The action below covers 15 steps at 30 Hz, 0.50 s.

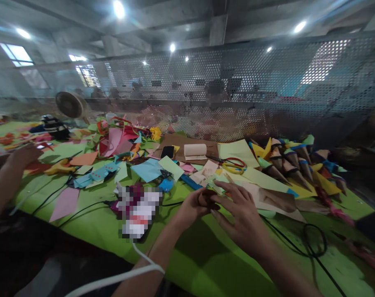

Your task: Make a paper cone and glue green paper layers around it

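Note:
My left hand (192, 208) is above the front of the green table (206, 251), its fingers curled inward. At its fingertips shows a small dark brown shape, too dim to tell whether it is paper or a shadowed finger. Close on the right is my right hand (241, 210), fingers stretched out and apart, their tips next to the left fingers. Just beyond both hands lie pale paper scraps (207, 171) and a blue strip (190, 181). A phone (142, 214), blurred out in part, rests left of my left forearm with a white cable attached.
Yellow-handled scissors (233, 165), a paper roll (195, 151) and a dark phone (167, 152) lie farther back. Brown paper cones (294, 159) pile up at right. Another person's hand (24, 154) works at left near a yellow glue gun (60, 166). Black cables (311, 251) cross the table.

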Available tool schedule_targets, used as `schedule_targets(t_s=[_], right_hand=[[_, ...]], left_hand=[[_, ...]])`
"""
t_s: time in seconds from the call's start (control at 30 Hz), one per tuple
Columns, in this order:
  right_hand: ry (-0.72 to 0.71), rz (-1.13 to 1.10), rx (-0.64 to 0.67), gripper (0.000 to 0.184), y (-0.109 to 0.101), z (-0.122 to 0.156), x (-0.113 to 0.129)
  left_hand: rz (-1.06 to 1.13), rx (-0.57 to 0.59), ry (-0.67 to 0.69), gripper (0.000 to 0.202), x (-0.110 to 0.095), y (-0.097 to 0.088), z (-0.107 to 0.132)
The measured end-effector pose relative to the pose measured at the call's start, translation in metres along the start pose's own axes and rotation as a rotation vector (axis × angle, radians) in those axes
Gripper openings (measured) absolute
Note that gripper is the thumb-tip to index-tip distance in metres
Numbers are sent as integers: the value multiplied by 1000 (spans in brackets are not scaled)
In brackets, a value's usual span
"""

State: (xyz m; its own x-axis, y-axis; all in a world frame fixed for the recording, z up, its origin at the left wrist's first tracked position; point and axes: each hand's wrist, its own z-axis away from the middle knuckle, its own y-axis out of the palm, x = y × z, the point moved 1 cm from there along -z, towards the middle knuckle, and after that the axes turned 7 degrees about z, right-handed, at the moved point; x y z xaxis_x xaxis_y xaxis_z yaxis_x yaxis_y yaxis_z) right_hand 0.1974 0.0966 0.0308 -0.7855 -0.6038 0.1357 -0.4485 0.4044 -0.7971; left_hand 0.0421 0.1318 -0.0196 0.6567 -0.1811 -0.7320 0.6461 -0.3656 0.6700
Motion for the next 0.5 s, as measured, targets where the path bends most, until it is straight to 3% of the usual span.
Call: schedule_targets(t_s=[0.27, 0.5], right_hand=[[38, -63, 50, 17, 2, 0, 5], [30, -113, 13, 20, -3, -1, 1]], left_hand=[[-44, 18, 19, 53, 5, -6, 1], [-125, -6, 35, 54, 10, -11, -11]])
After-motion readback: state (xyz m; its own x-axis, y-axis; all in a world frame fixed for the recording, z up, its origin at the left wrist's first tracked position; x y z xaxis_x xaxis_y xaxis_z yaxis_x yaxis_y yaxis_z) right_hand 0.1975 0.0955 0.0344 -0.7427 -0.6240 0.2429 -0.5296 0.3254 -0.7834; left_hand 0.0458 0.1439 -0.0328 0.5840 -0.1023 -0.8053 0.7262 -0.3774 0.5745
